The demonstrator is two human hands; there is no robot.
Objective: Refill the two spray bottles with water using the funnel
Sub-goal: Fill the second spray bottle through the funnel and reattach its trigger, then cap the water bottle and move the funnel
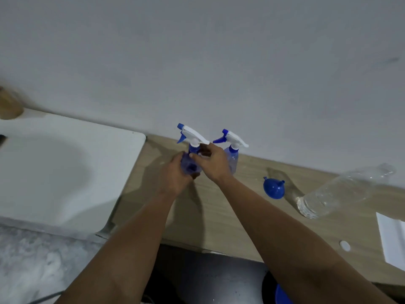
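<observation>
— Looking for what's hidden first: how much of the left spray bottle can you see?

— Little of its body. The left hand wraps round the blue body from the left, fingers curled on it, and the right hand covers the neck, fingers and thumb pinching just under the white trigger head. Only the head and a patch of blue between the hands show.

— And the second spray bottle?

— It stands just behind the right hand, near the wall, head on. The hand hides its lower left side. Both nozzles point left.

— Any writing or labels?

— None I can read. The white sheet at the right edge is cut off by the frame and looks blank from here.

— Containers, then.

— A clear plastic bottle stands on the counter at the right; the wide lens makes it lean. It holds clear liquid, probably water, though the level is hard to make out. Its top blurs into the wall. A small white disc lies near the sheet, perhaps a cap.

— The funnel?

— Blue, lying mouth-down on the counter between the spray bottles and the clear bottle, touching neither.

— Whether the spray bottles hold anything?

— Cannot tell.

— Left side?

— A white sink, its left part cut off, and a blurred brown thing at its far corner.
</observation>
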